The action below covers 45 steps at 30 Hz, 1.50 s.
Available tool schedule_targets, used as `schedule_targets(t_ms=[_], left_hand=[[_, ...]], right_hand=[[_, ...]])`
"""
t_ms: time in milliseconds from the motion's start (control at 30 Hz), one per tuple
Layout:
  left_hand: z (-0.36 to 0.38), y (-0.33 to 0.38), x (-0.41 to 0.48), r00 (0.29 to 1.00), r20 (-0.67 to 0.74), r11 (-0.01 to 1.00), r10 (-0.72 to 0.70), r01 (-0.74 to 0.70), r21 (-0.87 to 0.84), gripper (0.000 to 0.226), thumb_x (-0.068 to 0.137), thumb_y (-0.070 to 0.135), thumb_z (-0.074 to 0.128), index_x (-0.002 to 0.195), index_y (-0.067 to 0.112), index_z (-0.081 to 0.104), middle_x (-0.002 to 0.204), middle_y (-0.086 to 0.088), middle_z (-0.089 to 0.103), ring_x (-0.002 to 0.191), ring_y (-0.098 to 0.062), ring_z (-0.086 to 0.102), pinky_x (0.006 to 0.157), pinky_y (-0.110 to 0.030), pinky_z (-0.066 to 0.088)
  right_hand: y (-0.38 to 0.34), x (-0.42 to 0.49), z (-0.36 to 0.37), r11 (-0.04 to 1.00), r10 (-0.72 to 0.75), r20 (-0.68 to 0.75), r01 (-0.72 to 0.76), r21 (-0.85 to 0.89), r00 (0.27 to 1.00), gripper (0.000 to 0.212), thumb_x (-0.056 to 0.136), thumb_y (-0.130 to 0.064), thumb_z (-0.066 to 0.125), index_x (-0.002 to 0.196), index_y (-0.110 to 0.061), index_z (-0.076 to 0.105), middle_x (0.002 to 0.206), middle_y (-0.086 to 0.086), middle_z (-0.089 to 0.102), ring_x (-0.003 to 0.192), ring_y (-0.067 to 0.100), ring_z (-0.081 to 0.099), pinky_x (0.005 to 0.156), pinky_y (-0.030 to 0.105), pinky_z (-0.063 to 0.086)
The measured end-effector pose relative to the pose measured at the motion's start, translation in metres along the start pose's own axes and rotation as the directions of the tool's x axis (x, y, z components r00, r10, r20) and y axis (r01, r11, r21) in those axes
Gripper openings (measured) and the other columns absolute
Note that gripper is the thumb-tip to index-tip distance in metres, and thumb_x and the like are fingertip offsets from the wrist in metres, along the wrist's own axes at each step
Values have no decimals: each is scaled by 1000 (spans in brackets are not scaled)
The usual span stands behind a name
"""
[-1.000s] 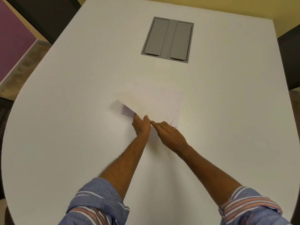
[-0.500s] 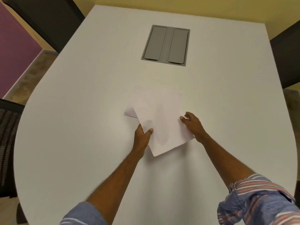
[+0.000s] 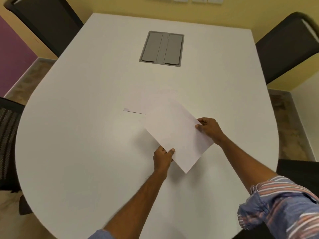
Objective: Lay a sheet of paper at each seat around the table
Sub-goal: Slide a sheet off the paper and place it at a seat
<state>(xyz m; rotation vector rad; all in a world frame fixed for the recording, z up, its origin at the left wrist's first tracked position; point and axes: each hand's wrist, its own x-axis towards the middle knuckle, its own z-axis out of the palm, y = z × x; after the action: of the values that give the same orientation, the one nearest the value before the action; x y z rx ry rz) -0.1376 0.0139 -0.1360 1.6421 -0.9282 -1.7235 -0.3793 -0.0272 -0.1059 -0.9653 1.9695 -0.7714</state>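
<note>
A white sheet of paper is held tilted just above the white table, turned diagonally. My left hand pinches its near left edge, thumb on top. My right hand grips its right edge with curled fingers. Behind the held sheet, a faint stack of white paper lies flat on the table, its left near edge showing as a thin dark line; most of the stack blends with the tabletop.
A grey cable hatch is set into the table's far middle. Dark chairs stand at the far left, far right, near left and near right. Yellow wall runs behind.
The top sheet has come off the stack and moved nearer and to the right. My right hand shifted from the near edge to the sheet's right edge.
</note>
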Motion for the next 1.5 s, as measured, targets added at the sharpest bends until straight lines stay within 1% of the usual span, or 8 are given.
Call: schedule_targets(t_ms=[200, 367, 567, 767, 967, 1100, 1300, 1500], left_hand=[[17, -15, -56, 1000, 21, 999, -15, 16, -44, 27, 84, 6, 76, 109, 9, 66, 103, -2, 72, 91, -21, 70, 70, -30, 62], [30, -29, -93, 998, 59, 998, -19, 23, -56, 21, 80, 5, 80, 95, 10, 65, 93, -7, 71, 73, -18, 69, 66, -29, 62], [44, -47, -121, 997, 71, 998, 14, -9, -65, 29, 80, 5, 80, 103, 2, 64, 96, -9, 70, 79, -21, 71, 69, -31, 63], [63, -63, -132, 999, 22, 999, 35, -35, -31, 31, 78, 5, 82, 101, 0, 61, 88, -12, 65, 72, -18, 68, 73, -34, 63], [101, -77, -142, 997, -53, 998, 57, -58, -18, 39, 77, 4, 82, 108, 1, 60, 86, -10, 65, 70, -16, 66, 75, -38, 63], [131, -87, -156, 989, -131, 996, 71, -78, -50, 44, 76, 0, 82, 113, 5, 58, 88, -10, 66, 72, -15, 66, 74, -36, 63], [171, -107, -170, 976, -215, 997, 24, -40, -67, 61, 76, 4, 82, 122, 18, 43, 92, -7, 69, 78, -18, 70, 77, -37, 62], [189, -120, -159, 959, -278, 998, 52, -43, 37, 73, 77, 8, 81, 127, 23, 30, 87, -1, 68, 82, -21, 70, 80, -38, 59]], right_hand=[[0, -47, -31, 993, -56, -58, 49, -109, 997, 23, 88, -13, 65, 109, -15, 74, 103, -1, 72, 97, 16, 64, 82, 27, 45], [8, -87, -52, 990, -64, -106, 49, -134, 992, 28, 88, -8, 58, 110, -16, 73, 106, 0, 72, 100, 17, 65, 86, 30, 49], [22, -122, -71, 973, -96, -61, 81, -216, 993, 45, 80, 6, 48, 109, -18, 73, 105, -3, 71, 99, 14, 64, 86, 30, 50], [39, -129, -96, 931, -165, -99, 122, -344, 981, 34, 84, 4, 59, 111, -12, 72, 103, 0, 70, 95, 12, 62, 86, 24, 43], [68, -121, -123, 916, -187, -31, 163, -366, 982, 47, 79, 12, 50, 114, -13, 70, 105, -1, 69, 95, 12, 62, 85, 22, 44], [89, -110, -143, 902, -237, 11, 225, -368, 971, 51, 77, 14, 48, 119, -10, 65, 108, 0, 67, 89, 15, 64, 70, 6, 42], [115, -100, -164, 852, -366, 39, 352, -387, 930, 31, 81, 13, 53, 94, -11, 68, 100, 0, 69, 91, 20, 67, 79, 19, 47], [140, -80, -167, 813, -344, 64, 331, -478, 937, 32, 83, 7, 55, 92, -18, 74, 106, 1, 67, 88, 16, 64, 83, 32, 52]])
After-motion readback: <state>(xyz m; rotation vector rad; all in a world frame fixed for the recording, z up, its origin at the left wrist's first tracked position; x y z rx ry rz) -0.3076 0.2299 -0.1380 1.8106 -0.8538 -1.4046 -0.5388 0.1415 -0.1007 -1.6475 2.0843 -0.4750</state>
